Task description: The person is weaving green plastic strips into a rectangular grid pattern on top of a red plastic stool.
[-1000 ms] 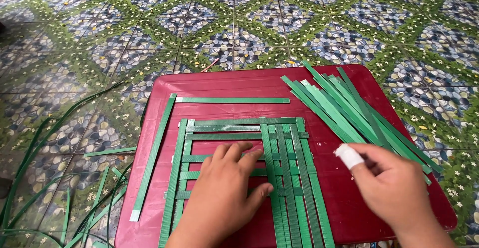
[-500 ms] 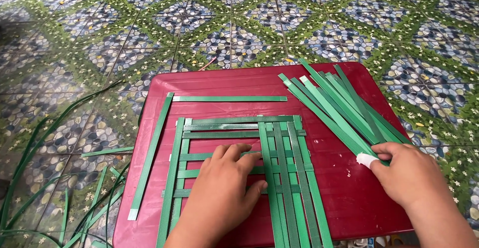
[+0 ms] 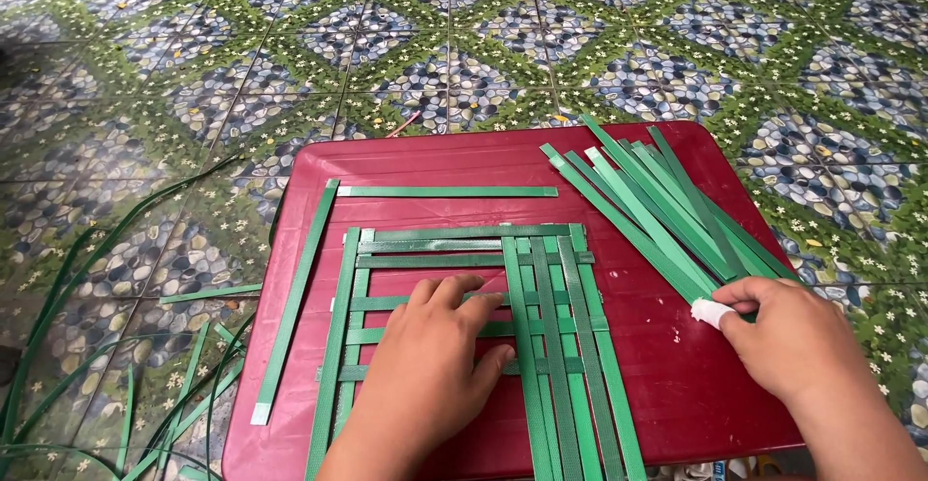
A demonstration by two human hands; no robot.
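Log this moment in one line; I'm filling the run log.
left hand: flat on woven strips | right hand: pinching loose strips | surface: red table | floor: spare strips

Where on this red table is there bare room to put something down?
Bare patches on the red table: the far strip beyond the lone crosswise strip, and the gap between the woven mat and the right hand. Crowded: the loose strip pile far right, and under the left hand.

No packages, labels, signs or screens are visible in this view.
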